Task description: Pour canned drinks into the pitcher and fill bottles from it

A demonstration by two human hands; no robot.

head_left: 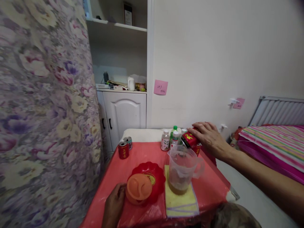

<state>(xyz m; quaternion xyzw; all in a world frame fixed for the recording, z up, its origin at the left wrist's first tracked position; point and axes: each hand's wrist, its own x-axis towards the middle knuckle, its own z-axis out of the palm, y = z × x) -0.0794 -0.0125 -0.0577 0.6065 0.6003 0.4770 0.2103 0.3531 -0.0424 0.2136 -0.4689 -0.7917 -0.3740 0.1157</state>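
Note:
My right hand (209, 136) grips a red drink can (189, 139) and tilts it over a clear plastic measuring jug (181, 171). A thin stream appears below the can, and brown liquid lies in the jug's bottom. The jug stands on a folded yellow cloth (181, 205). At the left, my left hand (115, 204) has its fingers curled at the side of an orange bowl with a divided top (140, 189). That bowl overlaps a red scalloped plate (158, 177). The fingertips of my left hand are partly hidden.
A red-covered table (106, 190) holds everything. Near its back left stand a red can (123, 150) and another can (128, 142). Several bottles (165, 140) cluster behind the jug. A floral curtain (47, 110) hangs left; a bed (273, 136) lies right.

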